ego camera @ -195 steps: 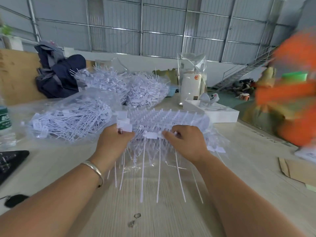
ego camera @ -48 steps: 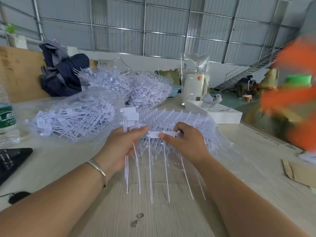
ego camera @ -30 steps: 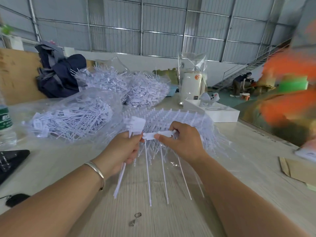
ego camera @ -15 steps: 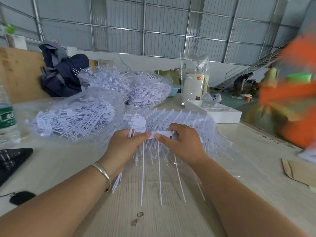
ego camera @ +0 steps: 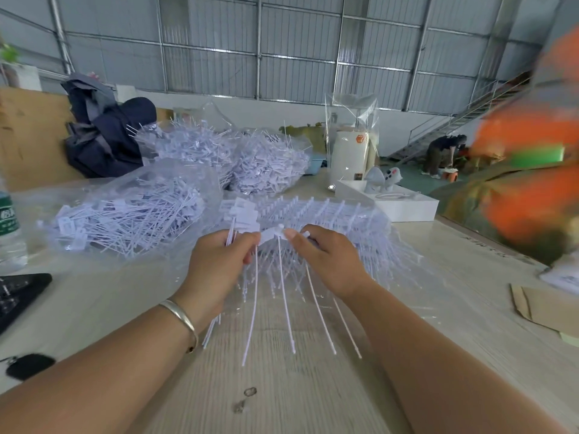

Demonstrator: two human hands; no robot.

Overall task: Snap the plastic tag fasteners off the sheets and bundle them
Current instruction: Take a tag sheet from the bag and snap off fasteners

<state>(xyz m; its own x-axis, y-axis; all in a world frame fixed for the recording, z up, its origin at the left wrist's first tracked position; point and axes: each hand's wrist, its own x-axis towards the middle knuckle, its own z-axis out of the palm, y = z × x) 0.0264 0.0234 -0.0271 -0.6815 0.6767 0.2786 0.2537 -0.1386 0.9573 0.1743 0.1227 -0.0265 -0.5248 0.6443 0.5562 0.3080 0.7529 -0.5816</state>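
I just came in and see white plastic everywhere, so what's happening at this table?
A person is breaking white plastic tag fasteners off a moulded strip. The left hand grips a small bundle of loose fasteners and pinches one end of the strip, while the right hand pinches the other; several long tails hang from it. Behind the hands lies a stack of uncut sheets on the table, and clear bags of fasteners sit to the left.
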